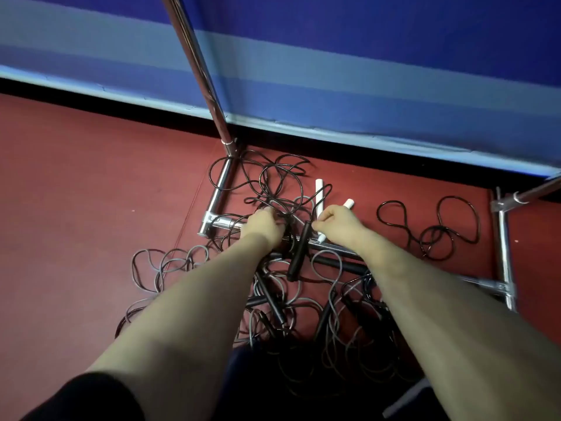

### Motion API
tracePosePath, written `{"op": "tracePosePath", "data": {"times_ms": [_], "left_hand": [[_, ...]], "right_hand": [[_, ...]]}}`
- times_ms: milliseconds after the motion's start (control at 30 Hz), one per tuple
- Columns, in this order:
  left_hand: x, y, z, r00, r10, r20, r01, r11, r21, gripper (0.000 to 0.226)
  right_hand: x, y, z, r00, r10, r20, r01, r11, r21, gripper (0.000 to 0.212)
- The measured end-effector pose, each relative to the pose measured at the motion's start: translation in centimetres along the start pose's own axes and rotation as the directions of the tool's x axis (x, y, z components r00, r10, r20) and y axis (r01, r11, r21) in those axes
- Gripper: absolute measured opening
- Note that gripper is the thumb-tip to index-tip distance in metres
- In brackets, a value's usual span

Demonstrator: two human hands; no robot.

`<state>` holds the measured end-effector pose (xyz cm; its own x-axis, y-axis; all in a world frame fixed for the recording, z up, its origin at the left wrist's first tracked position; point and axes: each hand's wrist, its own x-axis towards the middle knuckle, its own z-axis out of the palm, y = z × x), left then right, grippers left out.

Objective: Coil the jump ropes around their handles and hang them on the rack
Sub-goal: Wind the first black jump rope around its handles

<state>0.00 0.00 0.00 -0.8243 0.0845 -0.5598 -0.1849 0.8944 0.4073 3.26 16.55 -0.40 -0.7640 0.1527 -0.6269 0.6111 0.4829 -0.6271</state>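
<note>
At the far left, grey rope loops (pixel 170 262) lay slack on the red floor (pixel 76 192). Next came the rack (pixel 197 71), its chrome upright rising from a foot bar, with a low crossbar running rightward beneath our wrists. Nothing hung on what we could see of it, so we judged the job barely begun.

Our left hand (pixel 264 226) reached into the black rope tangle (pixel 273 183). Its fingers (pixel 268 211) were curled down among the cords, but we could not tell whether they had closed on one.

Between our hands lay a black handle (pixel 299 253), its long axis running near to far and leaning slightly right at the far end. That far end sat just beside the fingertips of our right hand (pixel 337 221), so the right hand was the nearer one, with the handle stretching back from it toward us. The left hand lay close on the other side.

Just beyond, a white handle (pixel 319 192) lay on the floor, pointing away from us. The right fingers were bent and pinched together. White ends showed at both sides of that hand, so we judged it gripped a second white handle (pixel 349 203).

Further right, black rope loops (pixel 431 226) lay apart from the heap, short of the rack's right foot.
</note>
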Motion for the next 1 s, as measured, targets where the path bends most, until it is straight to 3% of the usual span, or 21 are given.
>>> {"op": "tracePosePath", "data": {"times_ms": [67, 133, 233, 333, 533, 733, 833, 1000], "left_hand": [[-0.1, -0.7, 0.4, 1.000, -0.025, 0.016, 0.024, 0.999, 0.042, 0.035], [-0.3, -1.4, 0.9, 0.998, -0.046, 0.045, 0.043, 0.997, 0.068, 0.036], [-0.4, -1.7, 1.0, 0.995, -0.049, 0.081, 0.042, 0.995, 0.095, 0.033], [-0.3, -2.1, 0.9, 0.993, -0.069, 0.100, 0.056, 0.991, 0.124, 0.033], [-0.5, -2.7, 1.0, 0.990, -0.076, 0.121, 0.056, 0.986, 0.157, 0.024], [-1.1, -2.1, 0.4, 0.985, -0.027, 0.170, 0.009, 0.994, 0.107, 0.014], [-1.4, -2.1, -0.1, 0.985, -0.022, 0.169, 0.004, 0.994, 0.106, 0.024], [-2.6, -2.0, -1.9, 0.990, -0.016, 0.140, 0.001, 0.994, 0.109, 0.030]], "right_hand": [[0.4, 0.3, 1.1, 0.998, 0.015, -0.068, -0.014, 1.000, 0.023, 0.022], [0.5, 0.4, 2.3, 0.992, 0.047, -0.116, -0.046, 0.999, 0.017, 0.015], [0.7, 0.5, 3.3, 0.985, 0.109, -0.133, -0.106, 0.994, 0.025, 0.024], [1.0, 0.4, 4.0, 0.980, 0.135, -0.146, -0.147, 0.987, -0.072, 0.036], [1.1, 0.2, 4.6, 0.967, 0.152, -0.204, -0.161, 0.987, -0.026, 0.036], [0.1, -0.2, 3.8, 0.948, 0.138, -0.287, -0.112, 0.988, 0.103, 0.035], [-0.5, -0.5, 2.8, 0.941, 0.129, -0.314, -0.081, 0.984, 0.160, 0.034], [-2.5, -1.5, 0.8, 0.942, 0.062, -0.331, 0.007, 0.979, 0.203, 0.013]]}}
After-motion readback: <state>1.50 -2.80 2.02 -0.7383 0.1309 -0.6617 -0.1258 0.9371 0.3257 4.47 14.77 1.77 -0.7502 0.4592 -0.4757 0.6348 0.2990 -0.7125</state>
